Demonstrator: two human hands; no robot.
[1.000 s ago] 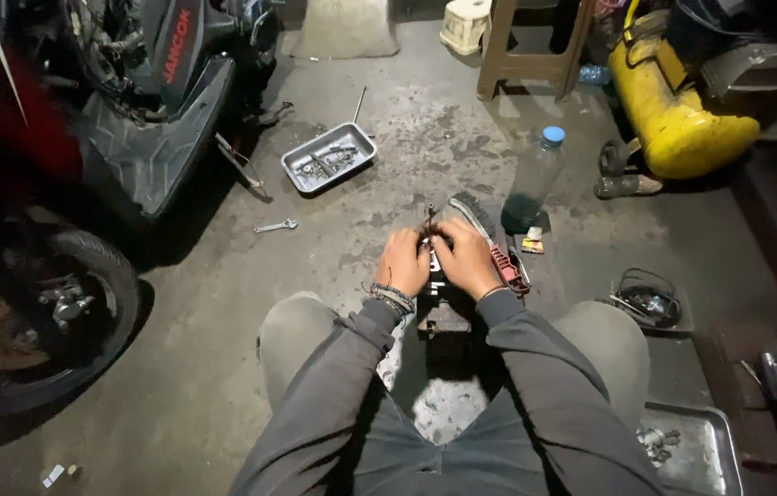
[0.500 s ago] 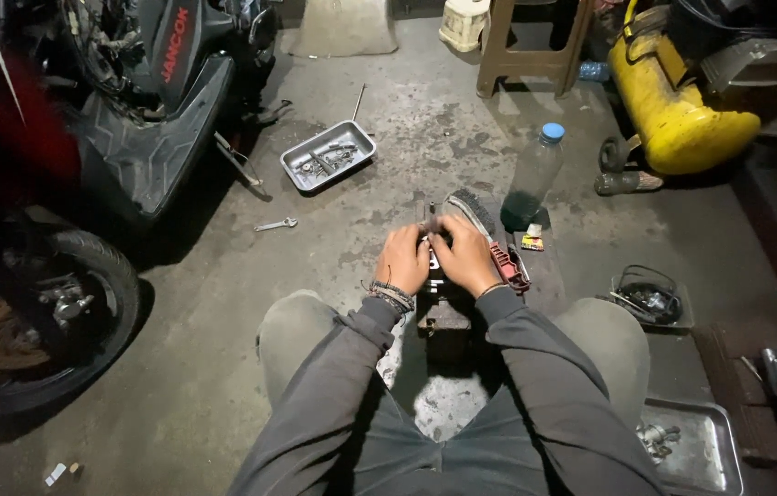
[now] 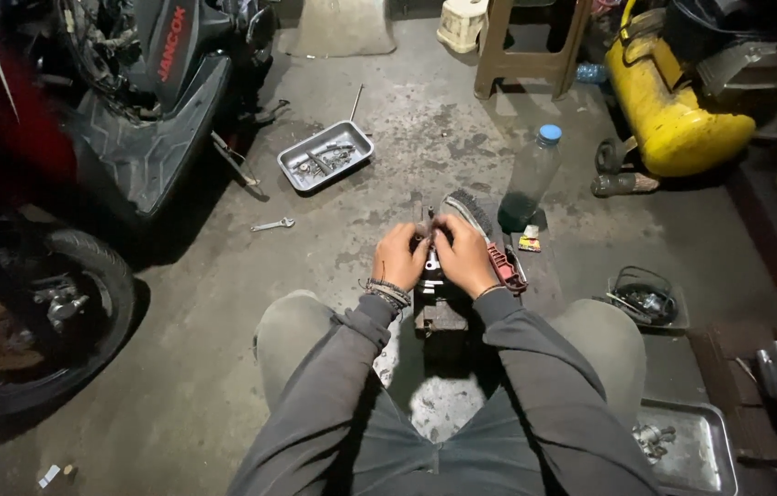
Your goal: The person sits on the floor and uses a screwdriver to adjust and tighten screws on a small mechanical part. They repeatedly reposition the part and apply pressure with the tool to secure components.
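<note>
1. One scooter (image 3: 145, 110) stands to my left with its dark footboard facing me, and its rear wheel (image 3: 30, 312) sits close to my left knee.
2. One yellow compressor tank (image 3: 673, 110) lies at the far right, and one wooden stool (image 3: 526, 46) stands beside it.
3. I count two metal trays: one tray (image 3: 326, 156) of small parts ahead of me on the floor, and a second tray (image 3: 691, 450) by my right knee.
4. One clear bottle (image 3: 531, 174) with a blue cap stands just beyond my hands.
5. One small dark metal part (image 3: 431, 262) sits between my knees on a block (image 3: 441, 317). My left hand (image 3: 399, 260) and right hand (image 3: 465, 257) are both closed around it, fingers curled at its top.
6. I judge that the work goes best if I keep the part pressed down on the block, so one hand steadies it while the other works the top.
7. One brush (image 3: 471, 216) lies touching my right hand.
8. One small spanner (image 3: 274, 224) lies well apart, to the left.
</note>
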